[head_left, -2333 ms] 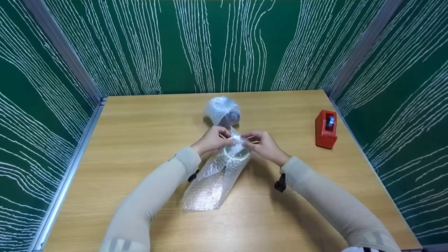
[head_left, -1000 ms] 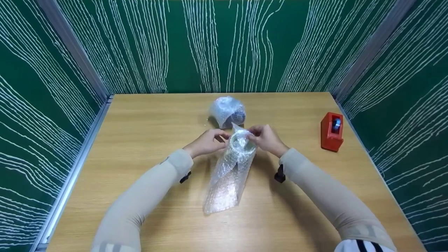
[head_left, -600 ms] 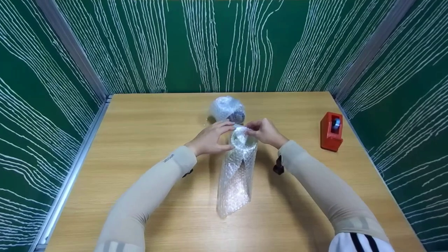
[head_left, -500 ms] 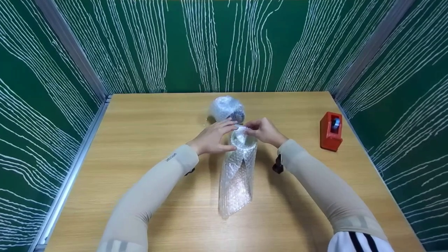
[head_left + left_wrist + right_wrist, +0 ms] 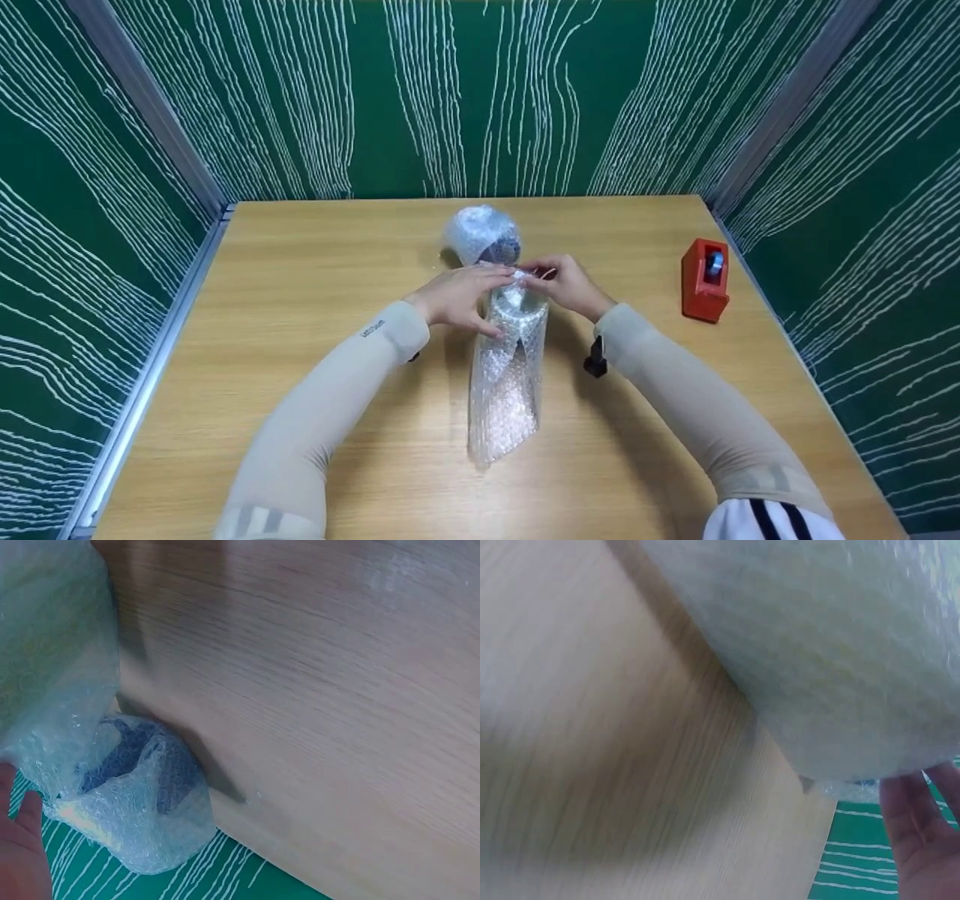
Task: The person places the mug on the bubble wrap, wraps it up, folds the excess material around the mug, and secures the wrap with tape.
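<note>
A tube of clear bubble wrap [image 5: 514, 375] lies lengthwise on the table, its open end away from me. What is inside it I cannot make out. My left hand [image 5: 461, 296] reaches across the far end from the left, fingers fairly straight over the rim and thumb apart on the near side. From the right, my right hand [image 5: 566, 285] pinches the wrap's edge at the same end. In the right wrist view, the fingers [image 5: 907, 817] touch the end of the wrap. Just behind stands a bubble-wrapped bundle [image 5: 480, 232] with something dark inside, also seen in the left wrist view.
A red tape dispenser [image 5: 705, 281] stands near the right edge of the wooden table [image 5: 315, 255]. Green walls [image 5: 510, 97] with white wavy lines close in the back and both sides.
My left hand has gone from pinching the wrap, drawn off a little, then come over the far rim with fingers extended. The tube has swung straighter. My right hand keeps its pinch.
</note>
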A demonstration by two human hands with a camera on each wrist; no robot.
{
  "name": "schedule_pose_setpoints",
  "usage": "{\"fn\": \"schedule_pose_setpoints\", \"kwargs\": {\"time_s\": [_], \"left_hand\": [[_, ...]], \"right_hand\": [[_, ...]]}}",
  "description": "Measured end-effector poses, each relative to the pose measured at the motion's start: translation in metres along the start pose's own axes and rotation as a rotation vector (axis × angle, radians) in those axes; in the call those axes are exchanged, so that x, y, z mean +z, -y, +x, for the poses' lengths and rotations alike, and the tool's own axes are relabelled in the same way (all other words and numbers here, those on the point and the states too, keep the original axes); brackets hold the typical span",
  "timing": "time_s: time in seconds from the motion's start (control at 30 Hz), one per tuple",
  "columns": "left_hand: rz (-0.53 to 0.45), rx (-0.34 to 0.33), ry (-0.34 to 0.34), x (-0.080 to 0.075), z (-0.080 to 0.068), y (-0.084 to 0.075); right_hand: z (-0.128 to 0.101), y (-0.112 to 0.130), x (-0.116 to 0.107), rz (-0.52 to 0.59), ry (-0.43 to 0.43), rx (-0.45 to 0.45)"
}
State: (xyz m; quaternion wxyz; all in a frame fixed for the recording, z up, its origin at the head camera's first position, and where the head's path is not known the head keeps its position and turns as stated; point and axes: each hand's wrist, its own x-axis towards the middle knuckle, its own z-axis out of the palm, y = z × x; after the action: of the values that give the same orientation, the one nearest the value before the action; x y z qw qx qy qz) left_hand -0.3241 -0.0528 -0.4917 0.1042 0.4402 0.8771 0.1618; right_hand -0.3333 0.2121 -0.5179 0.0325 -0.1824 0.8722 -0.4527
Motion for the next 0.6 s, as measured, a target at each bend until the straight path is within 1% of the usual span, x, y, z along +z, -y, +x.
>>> {"fn": "schedule_pose_setpoints", "kwargs": {"time_s": [0.13, 0.2, 0.23, 0.3, 0.43, 0.6], "left_hand": [[0.011, 0.0, 0.02, -0.001, 0.0, -0.001], [0.018, -0.005, 0.02, 0.0, 0.0, -0.002], [0.022, -0.008, 0.017, 0.001, 0.001, -0.002], [0.02, -0.015, 0.01, 0.003, 0.001, -0.003], [0.008, -0.028, -0.013, 0.006, 0.001, -0.005], [0.018, -0.038, -0.049, 0.01, 0.003, -0.006]], "right_hand": [[-0.009, 0.004, 0.003, -0.066, -0.104, -0.13], [-0.016, 0.005, 0.003, -0.093, -0.138, -0.189], [-0.02, 0.006, 0.002, -0.101, -0.141, -0.215], [-0.028, 0.007, 0.001, -0.098, -0.117, -0.243], [-0.043, 0.009, -0.003, -0.114, -0.017, -0.275], [-0.055, 0.01, -0.006, -0.187, 0.085, -0.325]]}}
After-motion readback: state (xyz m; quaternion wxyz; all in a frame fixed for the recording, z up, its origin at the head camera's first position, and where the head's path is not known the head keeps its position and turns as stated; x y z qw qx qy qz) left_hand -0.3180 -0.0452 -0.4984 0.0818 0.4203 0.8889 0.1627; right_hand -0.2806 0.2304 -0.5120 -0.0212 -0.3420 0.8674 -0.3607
